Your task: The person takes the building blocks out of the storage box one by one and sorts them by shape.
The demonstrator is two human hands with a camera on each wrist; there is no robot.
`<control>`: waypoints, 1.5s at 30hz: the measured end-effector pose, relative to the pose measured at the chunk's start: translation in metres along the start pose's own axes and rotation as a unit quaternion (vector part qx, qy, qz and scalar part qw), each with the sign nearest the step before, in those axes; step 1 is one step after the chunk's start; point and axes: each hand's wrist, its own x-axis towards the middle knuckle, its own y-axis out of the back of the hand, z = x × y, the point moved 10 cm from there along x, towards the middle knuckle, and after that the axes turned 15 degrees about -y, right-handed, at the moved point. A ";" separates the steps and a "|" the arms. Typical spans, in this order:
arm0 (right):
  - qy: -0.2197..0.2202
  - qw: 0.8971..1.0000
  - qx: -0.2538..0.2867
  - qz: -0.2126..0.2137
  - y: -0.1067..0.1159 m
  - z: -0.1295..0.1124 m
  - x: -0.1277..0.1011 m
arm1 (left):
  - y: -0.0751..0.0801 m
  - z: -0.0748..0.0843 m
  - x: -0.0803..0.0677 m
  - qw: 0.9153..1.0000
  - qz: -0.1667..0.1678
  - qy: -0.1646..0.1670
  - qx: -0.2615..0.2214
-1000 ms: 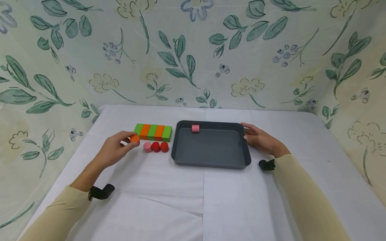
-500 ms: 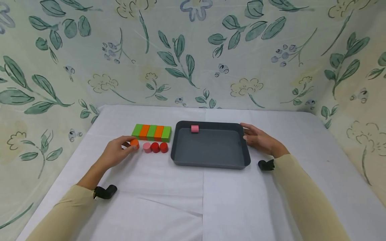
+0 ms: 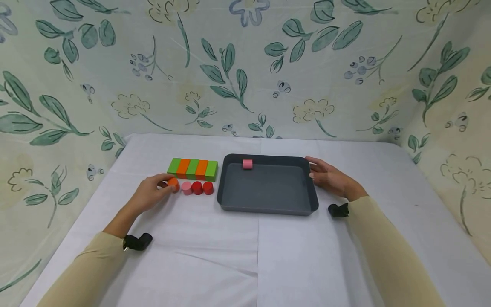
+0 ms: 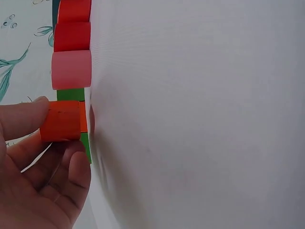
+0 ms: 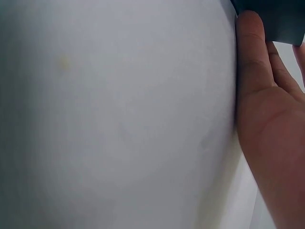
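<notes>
My left hand [image 3: 148, 194] pinches an orange cylinder [image 3: 174, 184] between thumb and fingers, at the left end of a row of short cylinders. In the left wrist view the orange cylinder [image 4: 61, 120] appears slightly off the cloth. Beside it stand a pink cylinder [image 3: 186, 188] and two red cylinders [image 3: 197, 188]. A dark grey tray [image 3: 268, 209] lies to their right, with another pink cylinder [image 3: 247, 164] on its side near the back wall. My right hand [image 3: 333, 178] rests against the tray's right side with fingers extended; the right wrist view shows the thumb at the tray wall [image 5: 283, 24].
Behind the cylinders, a row of alternating green and orange blocks [image 3: 192, 169] lies side by side, close to the tray's left edge. A white cloth [image 3: 215, 264] with creases covers the table. A floral curtain [image 3: 245, 68] hangs behind and at both sides.
My left hand has moved down and slightly right, bringing the orange cylinder level with the row of cylinders. The right hand stays at the tray.
</notes>
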 end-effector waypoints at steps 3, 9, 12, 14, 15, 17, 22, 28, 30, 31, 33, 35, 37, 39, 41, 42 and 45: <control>0.001 1.000 0.001 -0.002 0.000 0.000 0.000 | -0.002 -0.001 0.001 1.000 -0.006 0.002 -0.001; -0.001 1.000 0.002 -0.001 0.000 0.002 0.001 | -0.006 -0.002 0.003 1.000 -0.017 0.005 -0.010; -0.002 1.000 0.000 0.001 0.001 0.002 0.001 | -0.006 -0.002 0.004 1.000 -0.021 0.006 -0.015; -0.001 1.000 -0.003 0.003 0.001 0.002 0.001 | -0.007 -0.003 0.004 1.000 -0.023 0.008 -0.019; -0.004 1.000 -0.002 0.004 0.002 0.002 0.002 | -0.008 -0.003 0.004 0.999 -0.026 0.007 -0.020; -0.004 1.000 -0.002 0.002 0.002 0.001 0.002 | -0.009 -0.002 0.004 0.999 -0.031 0.009 -0.024; -0.002 1.000 -0.002 -0.001 0.002 0.000 0.003 | -0.011 -0.002 0.004 0.998 -0.041 0.017 -0.033; -0.005 1.000 0.001 -0.003 0.003 0.001 0.003 | -0.013 0.001 0.004 0.997 -0.054 0.022 -0.042; -0.006 1.000 0.001 -0.002 0.004 0.001 0.003 | -0.013 0.002 0.005 0.997 -0.056 0.022 -0.045; -0.004 1.000 0.000 -0.002 0.004 0.001 0.003 | -0.013 0.002 0.005 0.997 -0.056 0.022 -0.045; 0.000 1.000 -0.002 -0.004 0.005 0.000 0.003 | -0.012 0.003 0.005 0.997 -0.055 0.021 -0.045; 0.001 1.000 -0.002 -0.004 0.005 -0.002 0.002 | -0.012 0.004 0.005 0.997 -0.056 0.019 -0.047; 0.001 1.000 -0.002 -0.004 0.005 -0.002 0.002 | -0.012 0.004 0.006 0.997 -0.057 0.018 -0.048; 0.000 1.000 0.000 -0.004 0.004 -0.002 0.001 | -0.012 0.004 0.005 0.997 -0.058 0.019 -0.048; -0.002 1.000 0.002 -0.003 0.004 -0.002 0.000 | -0.011 0.004 0.005 0.997 -0.056 0.020 -0.045; -0.002 1.000 0.003 -0.004 0.003 -0.002 0.001 | -0.010 0.005 0.004 0.998 -0.052 0.019 -0.039; -0.001 1.000 0.001 -0.007 0.001 -0.003 0.001 | 0.004 0.010 0.000 1.000 -0.020 0.004 -0.013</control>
